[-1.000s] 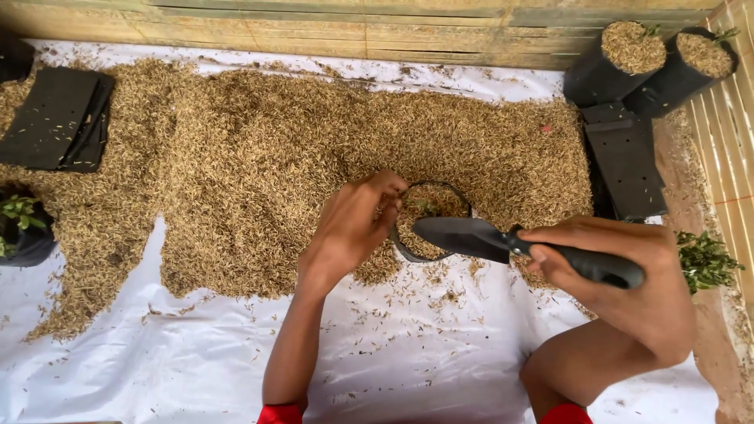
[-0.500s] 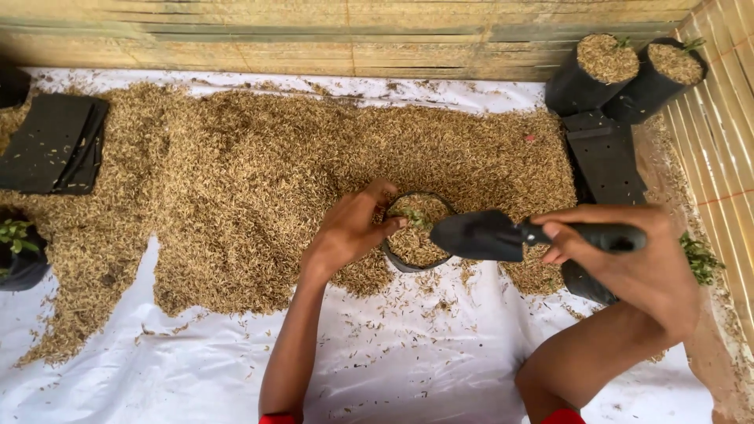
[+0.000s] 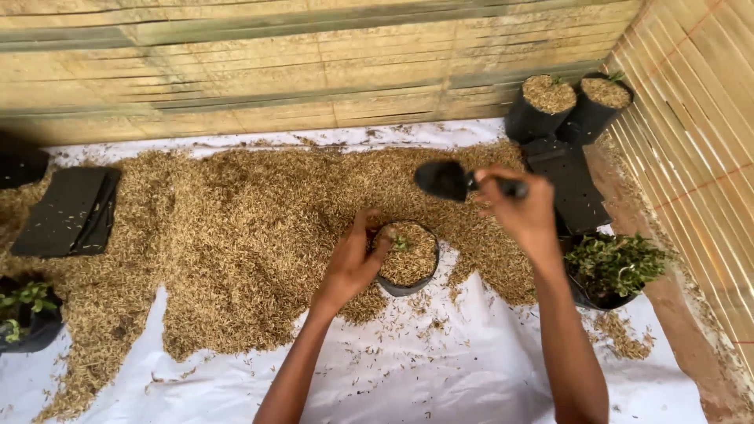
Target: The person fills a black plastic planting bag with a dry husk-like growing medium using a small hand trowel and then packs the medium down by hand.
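Two filled black bags (image 3: 567, 106), bamboo wall (image 3: 314, 63)

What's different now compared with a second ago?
The right hand has lifted the small black trowel up and away from the black grow bag filled with husks, toward the heap of brown husks. The left hand stays at the bag's rim, near a tiny green seedling. Bag, heap and white sheet look unmoved.
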